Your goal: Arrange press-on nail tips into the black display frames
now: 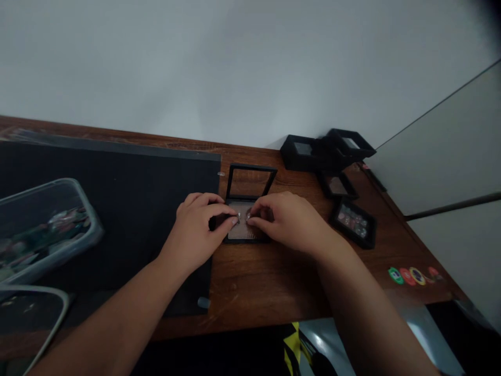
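Observation:
An open black display case (pixel 242 241) with a see-through middle lies on the wooden table, its framed lid (pixel 252 167) raised at the back. Over the left part of its clear base, my left hand (pixel 198 224) pinches a small shiny piece (pixel 238 215) between thumb and fingertips. My right hand (pixel 291 222) comes in from the other side, thumb and index finger closed on a second small shiny piece (pixel 248 215). Both pieces are too small and blurred to name, and the fingers cover part of them.
A black mat (pixel 156 177) covers the table's left side, bearing a clear plastic tub (pixel 88 209) of small packets. At the right are stacked black cases (pixel 301 162), a filled case (pixel 354 223) and several coloured round chips (pixel 417 276). A white wall (pixel 176 68) rises behind.

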{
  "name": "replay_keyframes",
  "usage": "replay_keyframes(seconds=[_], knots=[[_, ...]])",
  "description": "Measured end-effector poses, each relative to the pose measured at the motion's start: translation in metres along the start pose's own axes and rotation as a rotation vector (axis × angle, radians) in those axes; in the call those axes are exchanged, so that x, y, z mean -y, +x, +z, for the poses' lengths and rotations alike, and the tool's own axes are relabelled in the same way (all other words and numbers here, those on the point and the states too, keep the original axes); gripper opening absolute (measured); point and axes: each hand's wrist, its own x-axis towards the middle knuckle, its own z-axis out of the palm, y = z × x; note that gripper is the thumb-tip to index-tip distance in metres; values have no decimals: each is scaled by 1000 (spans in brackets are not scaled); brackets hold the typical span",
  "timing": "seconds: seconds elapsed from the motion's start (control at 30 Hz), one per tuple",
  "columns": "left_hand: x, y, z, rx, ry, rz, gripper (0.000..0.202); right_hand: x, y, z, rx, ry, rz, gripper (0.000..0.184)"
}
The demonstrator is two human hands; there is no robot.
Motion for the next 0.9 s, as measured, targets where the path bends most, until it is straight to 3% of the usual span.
replay_keyframes(seconds=[0.33,0.9], knots=[[-1,-2,1,13,37,-21,28,4,0,2,-16,-49,-40,16],[-6,-4,5,-68,86,-10,20,6,1,6,3,-21,-99,14]])
